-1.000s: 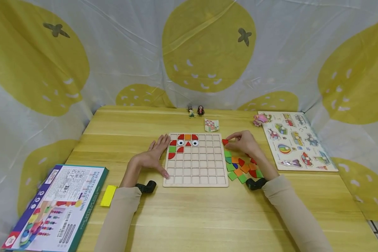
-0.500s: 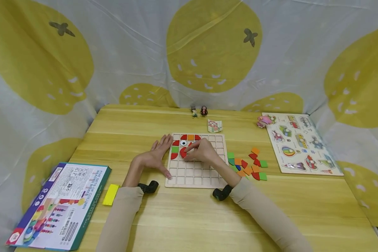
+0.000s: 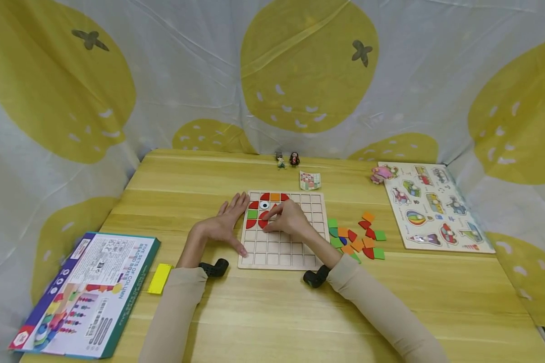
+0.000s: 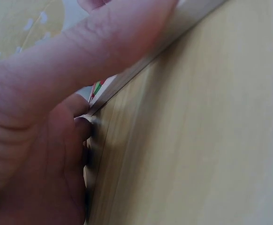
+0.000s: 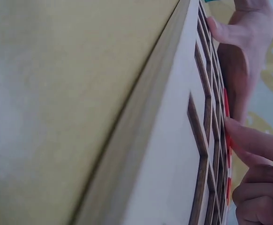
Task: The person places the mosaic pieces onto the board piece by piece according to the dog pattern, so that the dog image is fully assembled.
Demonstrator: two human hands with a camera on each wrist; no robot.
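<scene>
A square wooden grid board [image 3: 260, 258] lies on the table, its upper left cells filled with red, orange and green tiles and a round eye tile [image 3: 264, 205]. My left hand [image 3: 220, 227] spreads along the board's left edge, thumb near the lower left corner and fingertips by the upper left side. Over the board's middle, my right hand [image 3: 291, 220] pinches a red quarter-circle tile [image 3: 262, 222] right at a cell below the eye tile. In the right wrist view the thumb [image 5: 249, 139] meets the red piece and the other fingers curl. The right hand covers some cells.
Several loose tiles [image 3: 358, 245] lie right of the board. Beyond it are a small pattern card [image 3: 310, 180], two figurines [image 3: 294, 159] and a pink toy [image 3: 381, 174]. A picture puzzle [image 3: 436, 206] lies far right; a box [image 3: 86, 297] and yellow piece [image 3: 160, 278] lie left.
My right hand has carried the red tile from the loose pile leftward onto the board and stays there, shifting only slightly in the last half second. My left hand keeps its place.
</scene>
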